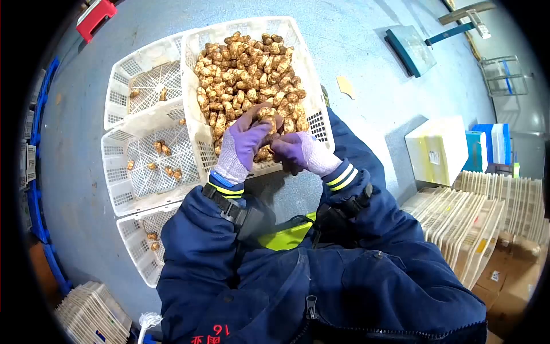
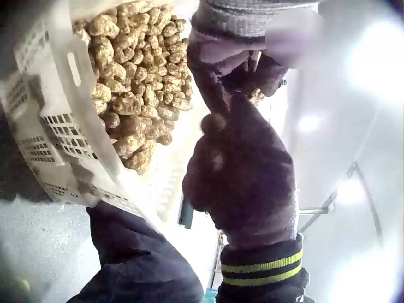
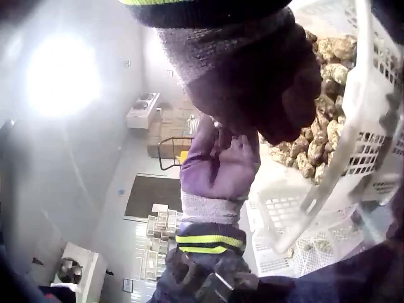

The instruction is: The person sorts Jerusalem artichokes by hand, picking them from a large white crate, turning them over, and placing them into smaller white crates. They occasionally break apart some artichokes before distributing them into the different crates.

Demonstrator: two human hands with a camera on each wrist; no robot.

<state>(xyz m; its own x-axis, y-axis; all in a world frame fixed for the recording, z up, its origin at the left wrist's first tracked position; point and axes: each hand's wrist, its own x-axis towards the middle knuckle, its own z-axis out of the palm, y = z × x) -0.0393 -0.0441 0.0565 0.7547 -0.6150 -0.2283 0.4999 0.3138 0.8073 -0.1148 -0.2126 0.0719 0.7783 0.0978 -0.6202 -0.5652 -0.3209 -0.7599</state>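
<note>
My left hand (image 1: 240, 143), in a purple-palmed knit glove, grips a knobbly brown tuber (image 1: 267, 116) over the near end of a large white crate (image 1: 193, 123). Many similar tubers (image 1: 246, 71) are heaped inside that crate. My right hand (image 1: 303, 152), gloved alike, meets the left with its fingers curled, pinching the tuber's lower end. In the left wrist view, the right hand (image 2: 246, 170) appears below the left hand (image 2: 221, 50), and the gloves cover most of the held tuber. The right wrist view shows the left hand (image 3: 221, 167) palm up under the right hand (image 3: 252, 82).
Left of the full crate stand shallower white crates (image 1: 112, 166), each with a few tubers. A platform scale (image 1: 411, 51) is on the floor at the far right. Foam boxes (image 1: 438, 150) and stacked crates (image 1: 458, 223) stand right. A red stool (image 1: 95, 18) is far left.
</note>
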